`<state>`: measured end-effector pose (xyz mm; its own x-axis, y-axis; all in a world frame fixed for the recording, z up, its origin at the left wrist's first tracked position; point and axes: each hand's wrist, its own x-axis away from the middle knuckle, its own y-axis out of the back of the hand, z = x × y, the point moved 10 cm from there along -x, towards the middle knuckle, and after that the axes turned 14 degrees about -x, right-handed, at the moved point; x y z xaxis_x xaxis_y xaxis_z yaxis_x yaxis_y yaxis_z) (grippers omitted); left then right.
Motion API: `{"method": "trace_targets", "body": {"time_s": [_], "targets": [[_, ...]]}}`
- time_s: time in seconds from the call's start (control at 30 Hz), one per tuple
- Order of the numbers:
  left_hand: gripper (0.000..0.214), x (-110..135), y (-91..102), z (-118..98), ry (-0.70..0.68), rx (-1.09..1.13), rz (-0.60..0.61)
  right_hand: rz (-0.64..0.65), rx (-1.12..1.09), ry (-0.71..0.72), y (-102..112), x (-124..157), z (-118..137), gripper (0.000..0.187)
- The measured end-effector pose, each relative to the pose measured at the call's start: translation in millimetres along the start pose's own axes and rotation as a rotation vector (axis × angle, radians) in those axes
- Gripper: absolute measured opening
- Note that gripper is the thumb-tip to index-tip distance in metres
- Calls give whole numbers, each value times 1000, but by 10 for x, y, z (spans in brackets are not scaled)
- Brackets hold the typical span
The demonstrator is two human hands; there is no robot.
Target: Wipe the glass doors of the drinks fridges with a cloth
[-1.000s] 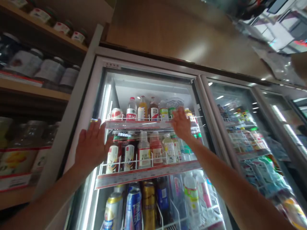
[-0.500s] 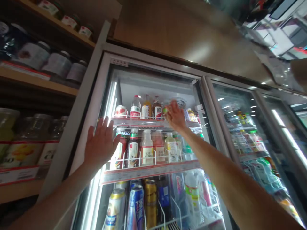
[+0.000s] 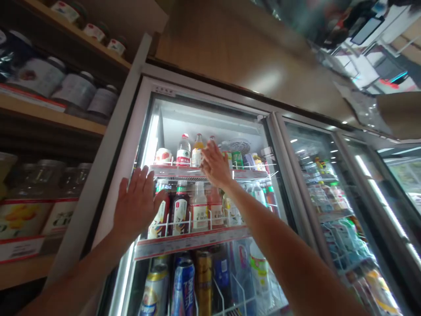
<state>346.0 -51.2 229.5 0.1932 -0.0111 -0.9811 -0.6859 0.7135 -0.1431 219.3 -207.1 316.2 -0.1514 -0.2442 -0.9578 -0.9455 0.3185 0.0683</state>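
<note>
**Both hands up at the open drinks fridge**

The left hand lies flat, fingers spread, against the left edge of the fridge. Up and to its right, the right hand reaches the top shelf and covers a dark bottle; whether it grips cannot be told. An orange bottle stands just left of that hand and a green can just right.

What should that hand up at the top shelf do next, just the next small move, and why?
Probably close the right hand around the bottle behind its fingers on the top shelf. The hand is open, fingers spread over that bottle beside the orange bottle, not yet gripping. The left hand lies flat at the fridge edge.
</note>
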Motion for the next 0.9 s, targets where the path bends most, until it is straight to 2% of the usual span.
{"method": "trace_targets", "body": {"time_s": [0.07, 0.13, 0.2, 0.33, 0.37, 0.4, 0.47, 0.57, 0.67, 0.73, 0.8, 0.9], "targets": [[63, 9, 11, -10, 5, 2, -15, -73, 10, -215, 222, 85, -543, 47], [64, 13, 6, -19, 4, 3, -16, -145, 22, -380, 339, 140, -800, 50], [65, 13, -5, -21, 1, 11, -2, -158, 27, -378, 288, 104, -657, 51], [68, 12, 12, -25, -12, -7, 6, -1, 47, 44, -98, 21, 134, 49], [68, 15, 17, -31, -18, -19, 6, 21, 60, 100, -132, 66, 184, 49], [68, 21, 23, -31, -18, -30, 5, 23, 77, 95, -112, 124, 114, 48], [68, 38, 20, -29, -17, -51, 9, -12, 107, -44, 59, 276, -305, 49], [66, 71, 15, -22, -21, -84, -9, -78, 143, -309, 427, 612, -1170, 50], [68, 93, -13, -7, -26, -124, -13, -125, 149, -441, 731, 975, -1819, 51], [69, 94, -43, 3, -25, -146, 8, -159, 140, -494, 883, 1177, -2093, 53], [69, 87, -63, 0, -27, -159, 35, -190, 137, -530, 975, 1305, -2243, 55], [73, 68, -55, -4, -20, -163, 62, -200, 141, -530, 949, 1330, -2186, 55]]}}
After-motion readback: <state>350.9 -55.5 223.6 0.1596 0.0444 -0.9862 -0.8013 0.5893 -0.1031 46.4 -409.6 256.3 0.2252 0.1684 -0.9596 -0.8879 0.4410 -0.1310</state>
